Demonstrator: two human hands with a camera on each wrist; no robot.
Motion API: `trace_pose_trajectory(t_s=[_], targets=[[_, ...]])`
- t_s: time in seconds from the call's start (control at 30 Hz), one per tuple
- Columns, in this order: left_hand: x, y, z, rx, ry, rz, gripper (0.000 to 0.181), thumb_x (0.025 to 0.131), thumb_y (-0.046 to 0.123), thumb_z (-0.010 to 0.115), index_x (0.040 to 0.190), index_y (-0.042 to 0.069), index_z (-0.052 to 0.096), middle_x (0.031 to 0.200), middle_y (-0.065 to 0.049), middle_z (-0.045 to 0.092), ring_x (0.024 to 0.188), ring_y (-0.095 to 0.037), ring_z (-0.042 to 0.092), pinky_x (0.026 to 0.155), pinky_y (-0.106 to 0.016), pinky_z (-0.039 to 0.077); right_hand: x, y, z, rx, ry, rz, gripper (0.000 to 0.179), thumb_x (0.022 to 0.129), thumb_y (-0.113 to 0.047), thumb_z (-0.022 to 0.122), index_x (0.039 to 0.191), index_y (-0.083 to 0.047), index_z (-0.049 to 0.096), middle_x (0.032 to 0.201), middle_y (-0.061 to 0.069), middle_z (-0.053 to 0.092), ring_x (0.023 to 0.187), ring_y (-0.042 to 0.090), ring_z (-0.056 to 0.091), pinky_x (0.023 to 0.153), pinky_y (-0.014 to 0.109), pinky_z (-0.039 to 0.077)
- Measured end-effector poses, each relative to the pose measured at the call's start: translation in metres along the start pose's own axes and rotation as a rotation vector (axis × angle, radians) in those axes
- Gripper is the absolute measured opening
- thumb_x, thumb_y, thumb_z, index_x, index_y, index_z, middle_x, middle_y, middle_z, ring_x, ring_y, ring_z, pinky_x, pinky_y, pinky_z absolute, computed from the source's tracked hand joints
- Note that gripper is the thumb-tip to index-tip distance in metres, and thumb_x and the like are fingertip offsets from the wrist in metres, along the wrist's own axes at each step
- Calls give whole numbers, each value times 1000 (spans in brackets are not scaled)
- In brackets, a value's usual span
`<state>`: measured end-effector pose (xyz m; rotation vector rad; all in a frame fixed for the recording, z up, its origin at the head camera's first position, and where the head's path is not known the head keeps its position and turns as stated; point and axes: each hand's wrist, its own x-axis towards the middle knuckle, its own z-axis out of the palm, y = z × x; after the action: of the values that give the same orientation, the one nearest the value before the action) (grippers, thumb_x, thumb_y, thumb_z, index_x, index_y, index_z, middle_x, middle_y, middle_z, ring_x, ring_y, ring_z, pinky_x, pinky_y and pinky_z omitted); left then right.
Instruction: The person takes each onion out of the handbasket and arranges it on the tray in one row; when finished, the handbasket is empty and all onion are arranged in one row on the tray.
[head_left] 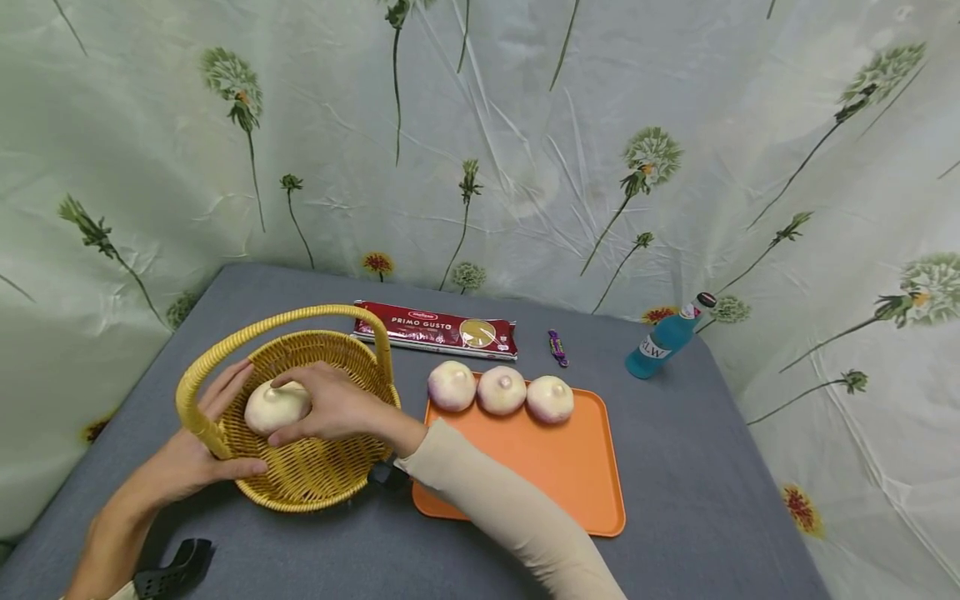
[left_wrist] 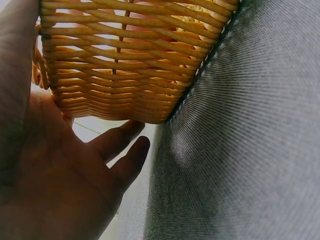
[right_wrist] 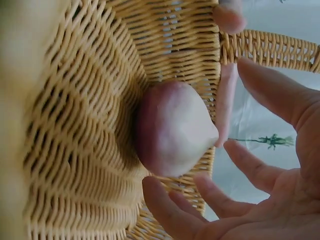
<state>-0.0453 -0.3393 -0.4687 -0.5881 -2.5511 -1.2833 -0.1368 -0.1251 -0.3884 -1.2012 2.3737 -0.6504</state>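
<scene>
A yellow wicker basket [head_left: 330, 467] with a hoop handle stands at the left of the table. Inside it, against the left wall, lies a white turnip [head_left: 272, 410] whose purple side shows in the right wrist view. My right hand [head_left: 330, 404] reaches into the basket over the turnip; in the right wrist view its thumb and fingers are spread around the turnip with gaps between. My left hand [head_left: 183, 458] grips the basket's left rim beside the handle, thumb over the rim. In the left wrist view, its other fingers [left_wrist: 132, 160] lie along the outside of the weave.
Three more turnips [head_left: 501, 391] line the back edge of an orange tray [head_left: 551, 479] right of the basket. Behind lie a red pasta packet [head_left: 442, 330] and a purple wrapped candy [head_left: 557, 348]. A blue bottle [head_left: 670, 337] stands at the back right. A floral curtain hangs behind the table.
</scene>
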Motion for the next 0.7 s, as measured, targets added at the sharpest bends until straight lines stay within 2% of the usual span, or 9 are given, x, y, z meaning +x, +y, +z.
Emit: trace_pose_trajectory(t_s=[0.3,0.53,0.7], targets=[[0,2,0,-16,-5,1,129,58,2,92,160,3,13,164,-23,7,149,1,1,105,-3,7,6,-4,2,-1,-27,35,67,83,-41,81,142,-19,54,134,-5,57,114,3,47,83,14,36],[0,0,0,-28,-7,-15,130,59,0,92,161,5,12,165,-20,5,148,2,1,103,-3,8,12,2,6,12,-19,-9,63,86,-32,80,141,-14,54,138,1,58,123,7,49,89,13,36],[0,-2,1,-22,-13,-26,130,59,2,92,161,7,11,165,-19,5,148,2,1,101,-3,8,11,2,10,30,-16,35,62,86,-31,80,141,-18,55,128,-1,58,108,3,44,82,13,36]])
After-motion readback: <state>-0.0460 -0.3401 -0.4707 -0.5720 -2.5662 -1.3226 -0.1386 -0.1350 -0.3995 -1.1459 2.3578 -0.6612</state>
